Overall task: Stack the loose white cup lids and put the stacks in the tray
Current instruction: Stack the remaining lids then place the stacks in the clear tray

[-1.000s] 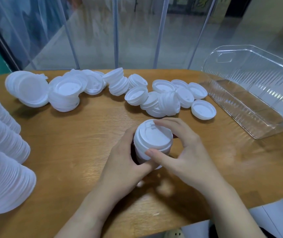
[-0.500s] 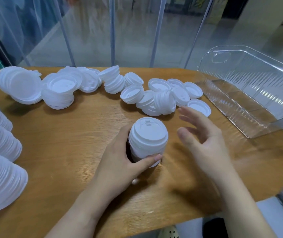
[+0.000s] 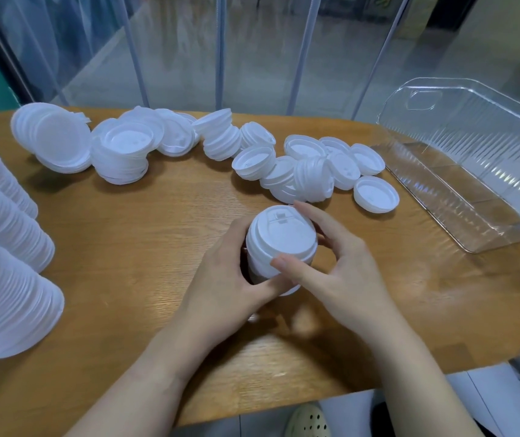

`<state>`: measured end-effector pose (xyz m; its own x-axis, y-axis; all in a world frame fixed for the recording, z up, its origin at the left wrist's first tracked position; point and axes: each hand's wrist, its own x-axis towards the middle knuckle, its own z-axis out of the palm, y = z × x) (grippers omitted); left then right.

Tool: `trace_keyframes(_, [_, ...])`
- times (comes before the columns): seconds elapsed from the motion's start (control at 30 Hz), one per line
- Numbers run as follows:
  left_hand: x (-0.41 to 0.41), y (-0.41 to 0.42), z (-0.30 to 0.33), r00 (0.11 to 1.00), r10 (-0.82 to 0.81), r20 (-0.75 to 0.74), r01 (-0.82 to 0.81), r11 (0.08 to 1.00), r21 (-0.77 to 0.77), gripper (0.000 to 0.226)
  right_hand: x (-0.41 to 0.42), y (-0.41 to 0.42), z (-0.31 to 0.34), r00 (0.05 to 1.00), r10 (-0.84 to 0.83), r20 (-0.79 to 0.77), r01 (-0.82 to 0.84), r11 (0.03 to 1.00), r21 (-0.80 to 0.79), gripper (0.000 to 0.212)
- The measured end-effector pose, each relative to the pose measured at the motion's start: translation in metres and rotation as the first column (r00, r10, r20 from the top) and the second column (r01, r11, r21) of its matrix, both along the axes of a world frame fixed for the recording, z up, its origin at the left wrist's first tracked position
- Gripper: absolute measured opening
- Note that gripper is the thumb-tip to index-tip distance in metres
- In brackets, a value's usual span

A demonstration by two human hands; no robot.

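A short stack of white lids stands near the middle of the wooden counter, held from both sides. The left hand wraps its fingers round the stack's left and near side, thumb curled under the front. The right hand pinches the top lid, its forefinger reaching over the far rim and its thumb pressing the near rim, fingers clamped on the stack.

Behind the stack, loose white lids lie scattered in a band across the far half of the counter, some rim up, some tipped on edge, several nested in small leaning piles. One single lid lies rim up just beside the clear plastic tray, between the held stack and the tray. The tray sits at the right end of the counter, tilted with its far wall raised, and no lids are visible inside it.

At the far left, a larger heap of lids leans over. Along the left edge three long stacks lie on their sides, well apart from the hands. Beyond the counter hang clear plastic strip curtains. A pale perforated shoe shows below the counter's near edge.
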<state>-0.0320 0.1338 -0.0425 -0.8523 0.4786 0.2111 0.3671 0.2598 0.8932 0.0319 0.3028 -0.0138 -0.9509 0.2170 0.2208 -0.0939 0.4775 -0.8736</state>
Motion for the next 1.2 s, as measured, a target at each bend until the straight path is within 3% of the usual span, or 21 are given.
trace_keyframes(0.27, [0.0,-0.001,-0.001,0.999,-0.043,-0.02,0.043,0.999,0.025,0.086,0.0,0.003,-0.001,0.999,0.026,0.041,-0.023,0.998,-0.056,0.075])
trace_keyframes(0.4, [0.001,0.001,0.005,0.999,-0.044,-0.03,0.047,0.996,0.076,0.072,0.002,0.009,0.004,0.992,0.09,0.083,-0.085,0.994,-0.061,0.09])
trace_keyframes(0.5, [0.0,0.002,0.005,0.999,-0.043,-0.003,0.044,0.995,0.092,0.069,-0.008,0.042,0.005,0.986,-0.168,-0.01,0.169,0.985,0.04,0.073])
trace_keyframes(0.57, [-0.001,0.001,0.002,0.999,-0.045,-0.007,0.045,0.996,0.077,0.071,-0.022,0.084,0.0,0.916,-0.399,-0.038,0.396,0.887,0.238,0.064])
trace_keyframes(0.63, [-0.001,0.002,0.002,0.999,-0.046,-0.004,0.047,0.996,0.078,0.071,-0.035,0.123,-0.005,0.851,-0.522,0.061,0.446,0.779,0.44,0.064])
trace_keyframes(0.7, [-0.001,0.002,0.003,0.999,-0.049,-0.006,0.05,0.995,0.081,0.071,-0.047,0.145,-0.008,0.81,-0.558,0.18,0.404,0.754,0.518,0.077])
trace_keyframes(0.77, [-0.002,0.002,0.004,0.999,-0.051,-0.007,0.052,0.995,0.082,0.07,-0.057,0.149,-0.005,0.806,-0.552,0.211,0.404,0.776,0.485,0.092])
trace_keyframes(0.9, [-0.002,0.003,0.005,0.999,-0.048,-0.011,0.049,0.996,0.08,0.07,-0.073,0.15,-0.01,0.776,-0.571,0.27,0.436,0.793,0.425,0.101])
trace_keyframes(0.97, [-0.002,0.002,0.004,0.999,-0.051,-0.012,0.052,0.996,0.079,0.07,-0.078,0.151,-0.01,0.777,-0.574,0.261,0.448,0.793,0.412,0.098])
trace_keyframes(1.07, [-0.003,0.001,0.003,0.998,-0.056,-0.003,0.056,0.996,0.076,0.07,-0.075,0.149,-0.005,0.784,-0.565,0.257,0.462,0.807,0.367,0.075])
trace_keyframes(1.2, [-0.004,0.003,0.002,0.998,-0.059,-0.003,0.059,0.994,0.088,0.07,-0.062,0.147,-0.007,0.808,-0.53,0.258,0.433,0.83,0.351,0.08])
